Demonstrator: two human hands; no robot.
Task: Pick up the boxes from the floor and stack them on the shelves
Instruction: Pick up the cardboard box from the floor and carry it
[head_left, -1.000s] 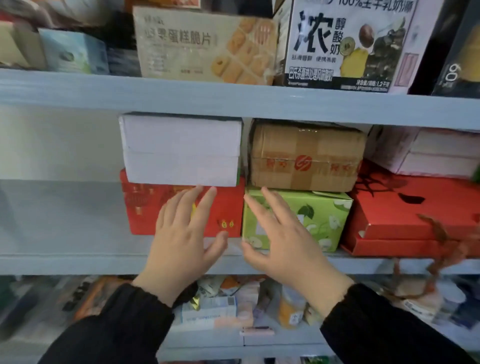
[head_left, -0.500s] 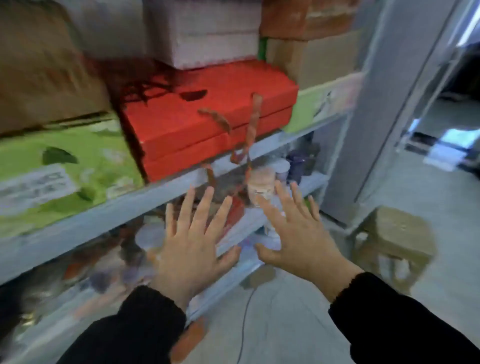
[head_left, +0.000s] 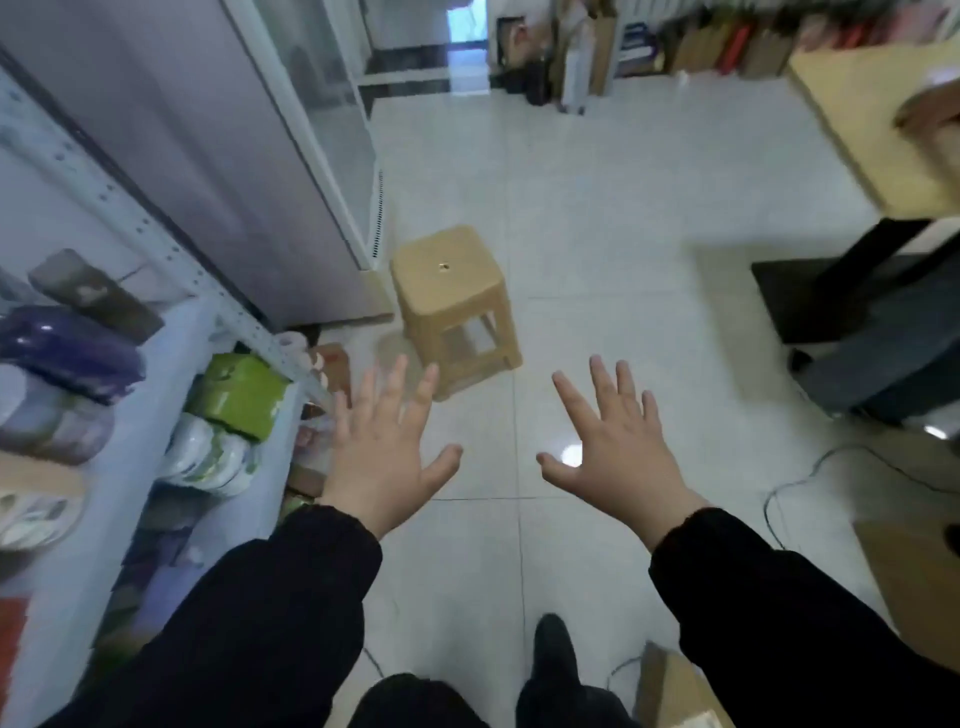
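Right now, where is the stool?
The stool stands on the floor in the head view, left of centre, just beyond the left hand and beside the cabinet.

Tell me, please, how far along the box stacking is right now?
Done: the shelf already carries goods, a green box among them. In hand: nothing; the left hand and right hand are open and empty above the floor. Left: a cardboard box by the foot, and seemingly a second box at the right edge, not yet picked up.
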